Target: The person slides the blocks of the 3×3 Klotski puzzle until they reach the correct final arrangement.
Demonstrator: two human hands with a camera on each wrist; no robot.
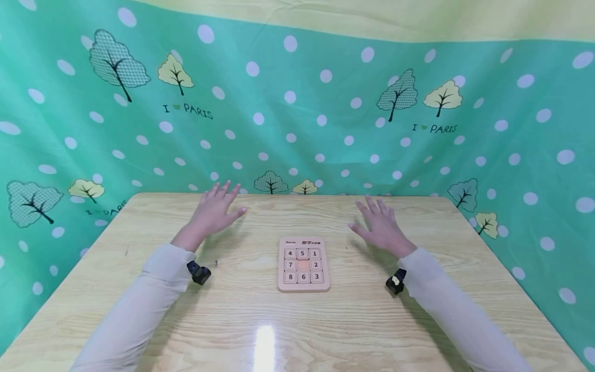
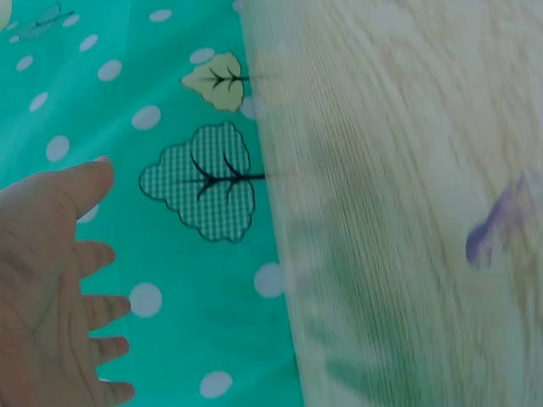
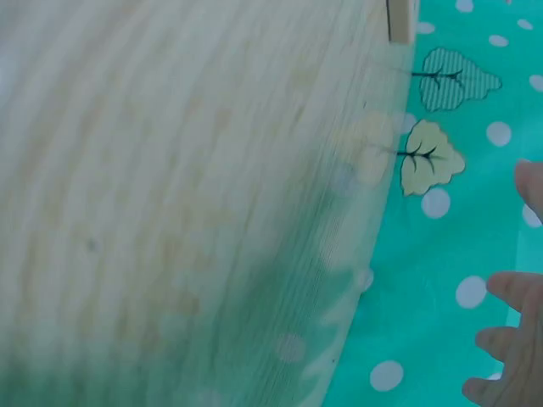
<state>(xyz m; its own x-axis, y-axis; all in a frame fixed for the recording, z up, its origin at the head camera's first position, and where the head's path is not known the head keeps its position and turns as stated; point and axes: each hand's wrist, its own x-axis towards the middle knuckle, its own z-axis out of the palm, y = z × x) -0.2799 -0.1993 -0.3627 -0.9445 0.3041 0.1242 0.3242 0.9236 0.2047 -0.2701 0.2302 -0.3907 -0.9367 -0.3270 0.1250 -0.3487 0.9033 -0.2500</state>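
A pink sliding number puzzle [image 1: 304, 285] lies flat on the wooden table between my two hands. Its tiles read 4 5 1 in the top row, 7 and 2 at the sides of the middle row, and 8 6 3 at the bottom; the centre slot has no tile. My left hand [image 1: 213, 213] is held over the table to the puzzle's upper left, fingers spread, holding nothing. On the other side, my right hand [image 1: 380, 227] hovers at the upper right with spread fingers, also holding nothing. Both wrist views show the fingers apart.
The pale wooden table [image 1: 223, 320] carries a bright light reflection near its front. A green dotted curtain [image 1: 307, 124] with printed trees hangs behind and along both sides. Black wrist cameras are strapped below both hands. A small dark mark [image 1: 216, 263] shows on the table at left.
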